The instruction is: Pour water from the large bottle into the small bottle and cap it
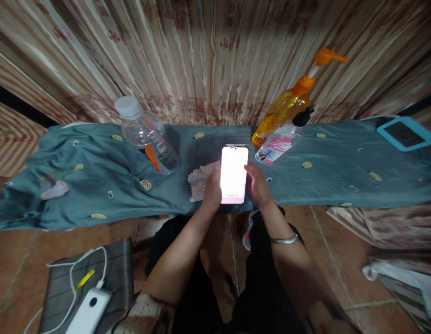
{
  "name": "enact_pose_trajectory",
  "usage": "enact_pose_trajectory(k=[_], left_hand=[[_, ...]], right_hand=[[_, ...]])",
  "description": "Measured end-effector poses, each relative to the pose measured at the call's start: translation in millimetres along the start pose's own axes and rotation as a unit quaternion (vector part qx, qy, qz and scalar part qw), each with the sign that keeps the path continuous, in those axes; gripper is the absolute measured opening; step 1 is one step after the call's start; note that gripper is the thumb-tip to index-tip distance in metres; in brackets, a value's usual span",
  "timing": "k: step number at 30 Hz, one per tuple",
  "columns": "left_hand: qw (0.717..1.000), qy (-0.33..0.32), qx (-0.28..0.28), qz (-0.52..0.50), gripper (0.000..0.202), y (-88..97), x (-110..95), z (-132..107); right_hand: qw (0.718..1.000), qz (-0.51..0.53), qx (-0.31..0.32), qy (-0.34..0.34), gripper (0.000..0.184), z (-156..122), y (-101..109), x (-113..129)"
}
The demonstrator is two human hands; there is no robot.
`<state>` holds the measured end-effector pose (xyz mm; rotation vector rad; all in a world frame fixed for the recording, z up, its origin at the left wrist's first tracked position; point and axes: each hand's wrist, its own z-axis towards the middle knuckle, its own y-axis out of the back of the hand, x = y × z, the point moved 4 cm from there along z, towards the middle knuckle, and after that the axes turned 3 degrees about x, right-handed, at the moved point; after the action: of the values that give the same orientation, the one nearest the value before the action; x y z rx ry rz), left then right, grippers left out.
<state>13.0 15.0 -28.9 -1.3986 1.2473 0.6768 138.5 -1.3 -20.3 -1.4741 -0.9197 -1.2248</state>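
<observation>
A phone (233, 174) with a bright white screen is held upright over the front edge of a table covered by a grey-blue cloth (97, 181). My left hand (212, 190) grips its left edge, fingers curled round it. My right hand (257, 185) clasps the right edge, a silver bangle (284, 240) on that wrist. A small pale wiping cloth (199, 181) lies on the table just left of the phone, touching my left hand.
A clear water bottle (149, 137) leans at the back left. An orange pump bottle (288, 104) and a small pink-labelled bottle (278, 144) stand back right. A blue-framed device (406, 133) lies far right. A white power bank (88, 311) with cable rests lower left.
</observation>
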Motion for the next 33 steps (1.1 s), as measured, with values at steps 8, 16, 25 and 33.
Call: enact_pose_trajectory(k=[8,16,25,33], left_hand=[[1.000,-0.014,0.015,-0.005,0.066,-0.7,0.5,-0.5],[1.000,-0.021,0.007,-0.002,0.063,2.3,5.1,2.0],[1.000,-0.027,0.001,0.000,0.063,2.1,0.6,0.5],[1.000,-0.025,0.008,0.007,0.061,1.8,1.6,-1.3]], right_hand=[[1.000,-0.001,0.008,-0.009,0.026,-1.6,-3.5,4.3],[1.000,-0.002,0.003,-0.005,0.023,-2.4,-4.9,7.2],[1.000,0.012,0.013,-0.010,0.023,1.8,-6.1,2.3],[1.000,-0.007,0.007,-0.014,0.024,1.5,-6.5,5.3]])
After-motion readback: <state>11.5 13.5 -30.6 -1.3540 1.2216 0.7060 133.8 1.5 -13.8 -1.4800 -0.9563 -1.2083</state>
